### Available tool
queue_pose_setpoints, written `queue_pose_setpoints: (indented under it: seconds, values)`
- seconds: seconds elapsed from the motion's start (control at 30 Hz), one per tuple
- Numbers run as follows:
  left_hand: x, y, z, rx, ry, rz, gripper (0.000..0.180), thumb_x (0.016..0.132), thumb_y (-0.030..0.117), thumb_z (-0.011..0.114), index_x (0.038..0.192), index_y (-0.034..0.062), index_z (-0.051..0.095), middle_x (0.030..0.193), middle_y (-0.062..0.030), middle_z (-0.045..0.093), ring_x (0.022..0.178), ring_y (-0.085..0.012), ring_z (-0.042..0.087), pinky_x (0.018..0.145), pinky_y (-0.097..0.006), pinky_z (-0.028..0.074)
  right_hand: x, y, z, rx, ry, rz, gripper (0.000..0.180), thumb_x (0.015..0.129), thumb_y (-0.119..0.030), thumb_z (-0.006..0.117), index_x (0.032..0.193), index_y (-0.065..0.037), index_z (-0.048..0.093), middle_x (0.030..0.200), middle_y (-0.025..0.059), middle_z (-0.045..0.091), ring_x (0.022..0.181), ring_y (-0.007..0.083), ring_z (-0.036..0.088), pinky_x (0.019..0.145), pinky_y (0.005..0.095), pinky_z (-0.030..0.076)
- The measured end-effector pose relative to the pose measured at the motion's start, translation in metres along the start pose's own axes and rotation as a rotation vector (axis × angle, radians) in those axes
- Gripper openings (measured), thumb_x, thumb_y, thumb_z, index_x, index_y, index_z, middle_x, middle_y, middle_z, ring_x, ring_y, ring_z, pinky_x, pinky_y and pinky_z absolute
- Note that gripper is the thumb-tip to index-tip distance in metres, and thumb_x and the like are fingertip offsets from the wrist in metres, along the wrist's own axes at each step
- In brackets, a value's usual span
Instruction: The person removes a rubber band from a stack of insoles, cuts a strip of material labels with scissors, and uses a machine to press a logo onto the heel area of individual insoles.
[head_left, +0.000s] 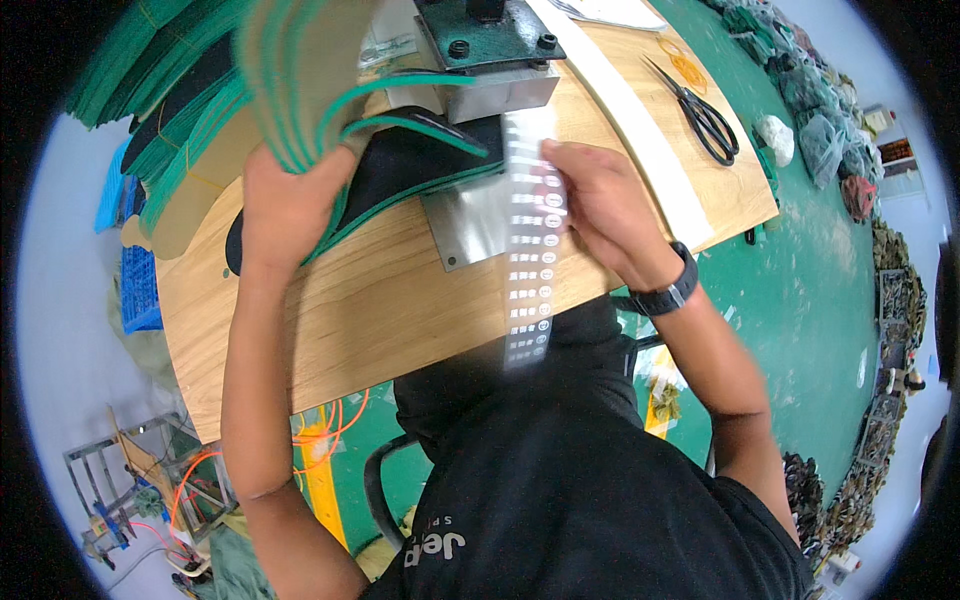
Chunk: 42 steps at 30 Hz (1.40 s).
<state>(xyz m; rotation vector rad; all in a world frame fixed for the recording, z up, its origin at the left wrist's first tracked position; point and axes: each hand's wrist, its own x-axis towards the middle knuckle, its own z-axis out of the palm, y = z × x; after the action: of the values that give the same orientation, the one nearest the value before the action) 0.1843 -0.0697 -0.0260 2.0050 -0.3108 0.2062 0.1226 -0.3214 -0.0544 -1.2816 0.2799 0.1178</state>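
My left hand is closed around a fanned bunch of green-edged insoles, blurred at the top. Below them, a black insole with a green rim lies partly beneath the metal block of a press, over a flat metal plate. My right hand pinches a clear strip of white printed transfer labels between thumb and fingers. The strip hangs down past the table's front edge, beside the press block. Its upper end is next to the insole's tip; whether they touch I cannot tell.
Stacks of green-edged insoles stand at the far left. Black scissors and yellow rubber bands lie on the wooden table at the right, past a curved white strip. Blue crates stand left of the table.
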Motion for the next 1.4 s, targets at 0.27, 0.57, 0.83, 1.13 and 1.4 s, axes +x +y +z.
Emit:
queue_pose_setpoints:
  seconds: [0.27,0.57,0.83,1.13,1.4]
  values:
    - [0.003,-0.012,-0.009,-0.105,0.059,0.064,0.013,0.076,0.012,0.061,0.078,-0.0004,0.061,0.071,0.0015,0.057,0.067,-0.0075,0.048,0.062,-0.026,0.042,0.013,-0.004,0.018,-0.31,-0.097,0.105,0.028,0.091,-0.02,0.056,0.073,0.0,0.062,0.06,0.0091,0.063,0.043,0.0101,0.054,0.037,0.0213,0.041]
    - [-0.002,-0.006,-0.003,-0.047,0.09,0.027,0.014,0.075,0.014,0.064,0.078,0.0007,0.061,0.068,0.0006,0.056,0.065,-0.0083,0.05,0.063,-0.025,0.042,0.016,-0.004,0.015,-0.268,-0.103,0.138,0.03,0.09,-0.023,0.058,0.073,0.002,0.06,0.058,0.0078,0.06,0.043,0.0105,0.055,0.036,0.0214,0.042]
    - [-0.003,-0.002,0.013,0.469,-0.204,0.186,0.059,0.067,0.02,0.073,0.119,0.0012,0.052,0.096,-0.0167,0.063,0.088,-0.0289,0.06,0.082,-0.037,0.047,0.008,-0.006,0.017,-0.207,-0.062,0.146,0.035,0.092,-0.028,0.055,0.071,0.001,0.058,0.056,0.0076,0.058,0.041,0.0126,0.053,0.037,0.0228,0.042]
    - [-0.003,0.01,0.012,0.393,-0.203,0.037,0.036,0.069,0.018,0.071,0.098,0.0,0.06,0.08,-0.0168,0.063,0.073,-0.0282,0.061,0.072,-0.037,0.048,-0.001,-0.003,0.008,-0.145,-0.111,0.064,0.024,0.092,-0.016,0.053,0.074,0.0,0.059,0.059,0.0044,0.057,0.042,0.0097,0.051,0.04,0.0197,0.042]
    - [-0.001,0.001,-0.004,-0.072,0.085,0.0,0.013,0.074,0.009,0.064,0.082,-0.0014,0.062,0.072,-0.001,0.059,0.067,-0.0083,0.051,0.065,-0.026,0.045,-0.007,-0.013,-0.001,-0.209,-0.15,0.107,0.025,0.091,-0.016,0.055,0.073,0.001,0.058,0.058,0.0061,0.058,0.041,0.0123,0.053,0.039,0.0219,0.044]
